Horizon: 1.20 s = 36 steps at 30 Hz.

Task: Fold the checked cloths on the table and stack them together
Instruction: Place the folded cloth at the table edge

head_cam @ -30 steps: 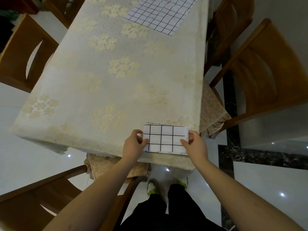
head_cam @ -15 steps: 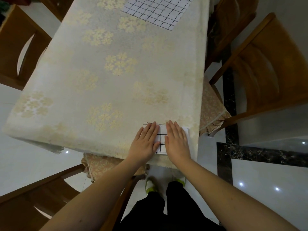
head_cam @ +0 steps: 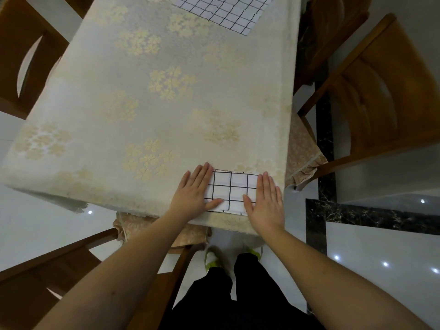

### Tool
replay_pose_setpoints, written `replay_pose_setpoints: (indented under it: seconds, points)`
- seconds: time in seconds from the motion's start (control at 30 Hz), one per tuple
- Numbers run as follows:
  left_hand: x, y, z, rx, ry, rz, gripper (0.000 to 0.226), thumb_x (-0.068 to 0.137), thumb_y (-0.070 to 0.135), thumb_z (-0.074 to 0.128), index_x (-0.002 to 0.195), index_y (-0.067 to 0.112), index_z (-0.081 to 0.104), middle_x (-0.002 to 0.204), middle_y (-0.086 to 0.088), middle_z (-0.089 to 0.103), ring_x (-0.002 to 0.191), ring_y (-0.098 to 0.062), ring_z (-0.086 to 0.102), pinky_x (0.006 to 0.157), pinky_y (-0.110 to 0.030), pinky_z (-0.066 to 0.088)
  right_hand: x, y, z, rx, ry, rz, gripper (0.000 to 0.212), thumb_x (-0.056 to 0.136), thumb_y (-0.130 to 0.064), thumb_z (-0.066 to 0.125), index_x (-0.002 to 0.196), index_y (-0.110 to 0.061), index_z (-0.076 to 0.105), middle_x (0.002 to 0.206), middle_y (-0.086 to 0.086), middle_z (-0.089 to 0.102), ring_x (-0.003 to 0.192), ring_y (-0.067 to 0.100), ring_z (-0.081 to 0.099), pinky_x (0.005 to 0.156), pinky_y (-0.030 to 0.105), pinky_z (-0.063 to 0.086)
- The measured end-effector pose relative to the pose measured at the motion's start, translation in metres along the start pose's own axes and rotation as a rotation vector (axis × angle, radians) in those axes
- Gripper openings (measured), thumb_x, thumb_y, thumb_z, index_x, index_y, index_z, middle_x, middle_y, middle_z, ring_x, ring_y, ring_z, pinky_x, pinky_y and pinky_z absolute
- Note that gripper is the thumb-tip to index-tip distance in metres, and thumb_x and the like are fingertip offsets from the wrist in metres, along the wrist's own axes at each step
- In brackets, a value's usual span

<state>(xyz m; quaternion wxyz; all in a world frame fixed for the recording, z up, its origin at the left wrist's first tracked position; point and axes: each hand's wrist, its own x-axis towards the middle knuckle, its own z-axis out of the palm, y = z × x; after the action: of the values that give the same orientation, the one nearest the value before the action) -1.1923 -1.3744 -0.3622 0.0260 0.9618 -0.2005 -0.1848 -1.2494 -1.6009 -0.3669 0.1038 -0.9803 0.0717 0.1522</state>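
A small folded checked cloth (head_cam: pixel 232 191), white with black grid lines, lies flat at the table's near right edge. My left hand (head_cam: pixel 194 191) rests palm down on its left end, fingers spread. My right hand (head_cam: pixel 266 198) lies flat on its right end, fingers spread. Neither hand grips anything. A second checked cloth (head_cam: pixel 226 10) lies unfolded at the far end of the table, cut off by the top of the frame.
The table (head_cam: pixel 142 91) wears a cream cloth with pale gold flower patches. Wooden chairs stand at the right (head_cam: pixel 381 96), far right (head_cam: pixel 328 32), left (head_cam: pixel 26 53) and near left (head_cam: pixel 59 270). My legs and feet stand below the near edge.
A second ago my hands held the folded cloth by its ends. Then both palms pressed its middle side by side. Now they have slid apart to its two ends.
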Motion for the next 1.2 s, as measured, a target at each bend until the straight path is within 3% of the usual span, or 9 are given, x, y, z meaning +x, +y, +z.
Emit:
replay_pose_setpoints:
  seconds: [0.07, 0.17, 0.23, 0.33, 0.47, 0.6, 0.87, 1.07, 1.2]
  points:
    - [0.001, -0.003, -0.005, 0.024, -0.046, 0.02, 0.104, 0.076, 0.085, -0.004, 0.153, 0.018, -0.019, 0.161, 0.0, -0.023, 0.149, -0.018, -0.019, 0.122, -0.041, -0.007, 0.0, 0.003, -0.003, -0.013, -0.034, -0.016, 0.076, 0.097, -0.059, 0.01, 0.154, -0.014, -0.01, 0.162, 0.002, -0.014, 0.149, 0.014, -0.013, 0.121, 0.034, -0.008]
    - [0.003, -0.001, -0.018, 0.029, -0.112, 0.025, 0.103, 0.081, 0.083, 0.015, 0.153, 0.016, -0.017, 0.162, -0.001, -0.02, 0.15, -0.019, -0.016, 0.121, -0.043, -0.005, 0.003, 0.0, -0.019, -0.032, -0.113, -0.025, 0.076, 0.099, -0.057, 0.019, 0.154, -0.014, -0.01, 0.163, 0.003, -0.015, 0.149, 0.015, -0.013, 0.121, 0.035, -0.009]
    - [0.001, 0.002, -0.034, 0.048, -0.135, 0.005, 0.095, 0.09, 0.072, 0.03, 0.155, 0.017, -0.012, 0.164, -0.004, -0.014, 0.151, -0.022, -0.009, 0.121, -0.046, -0.002, 0.003, -0.007, -0.04, -0.056, -0.142, -0.018, 0.074, 0.099, -0.052, 0.028, 0.155, -0.016, -0.003, 0.164, 0.005, -0.008, 0.15, 0.018, -0.008, 0.119, 0.037, -0.01]
    - [-0.013, 0.011, -0.062, 0.037, -0.083, -0.035, 0.076, 0.098, 0.055, 0.033, 0.156, 0.02, -0.001, 0.165, -0.008, 0.004, 0.151, -0.027, 0.006, 0.12, -0.052, 0.003, -0.006, -0.022, -0.076, -0.004, -0.147, -0.024, 0.066, 0.099, -0.047, 0.035, 0.155, -0.021, 0.013, 0.164, 0.002, 0.003, 0.15, 0.018, 0.002, 0.119, 0.04, -0.006]
    - [-0.055, 0.02, -0.096, -0.051, 0.037, -0.051, 0.066, 0.1, 0.05, 0.035, 0.155, 0.021, 0.014, 0.162, -0.006, 0.019, 0.14, -0.029, 0.036, 0.111, -0.05, 0.03, -0.032, -0.043, -0.113, 0.053, -0.161, -0.12, 0.058, 0.098, -0.048, 0.039, 0.149, -0.02, 0.034, 0.156, 0.001, 0.035, 0.142, 0.021, 0.032, 0.117, 0.041, 0.024]
    - [-0.108, 0.015, -0.115, -0.041, 0.105, -0.094, 0.056, 0.1, 0.05, 0.035, 0.146, 0.018, 0.038, 0.151, -0.004, 0.039, 0.124, -0.028, 0.053, 0.096, -0.043, 0.045, -0.071, -0.065, -0.136, 0.053, -0.178, -0.167, 0.053, 0.099, -0.048, 0.039, 0.145, -0.022, 0.041, 0.15, 0.002, 0.042, 0.133, 0.024, 0.043, 0.106, 0.039, 0.037]
    - [-0.2, 0.018, -0.114, -0.119, -0.009, -0.273, 0.056, 0.1, 0.053, 0.036, 0.144, 0.021, 0.043, 0.143, -0.003, 0.051, 0.116, -0.024, 0.058, 0.095, -0.042, 0.05, -0.131, -0.085, -0.135, 0.013, -0.172, -0.291, 0.046, 0.098, -0.046, 0.04, 0.134, -0.02, 0.053, 0.13, 0.004, 0.058, 0.114, 0.026, 0.057, 0.09, 0.039, 0.048]
    - [-0.268, 0.043, -0.095, -0.154, 0.101, -0.351, 0.053, 0.098, 0.053, 0.037, 0.141, 0.024, 0.047, 0.139, 0.002, 0.055, 0.123, -0.02, 0.054, 0.103, -0.042, 0.043, -0.17, -0.1, -0.13, -0.063, -0.167, -0.455, 0.045, 0.099, -0.045, 0.038, 0.13, -0.018, 0.055, 0.125, 0.006, 0.061, 0.111, 0.027, 0.059, 0.088, 0.04, 0.05]
    - [-0.317, 0.047, -0.088, -0.205, 0.146, -0.413, 0.058, 0.096, 0.061, 0.034, 0.145, 0.029, 0.04, 0.147, 0.005, 0.047, 0.132, -0.018, 0.046, 0.108, -0.044, 0.038, -0.196, -0.128, -0.124, -0.121, -0.199, -0.547, 0.046, 0.097, -0.05, 0.039, 0.127, -0.019, 0.056, 0.125, 0.007, 0.062, 0.113, 0.028, 0.058, 0.09, 0.04, 0.05]
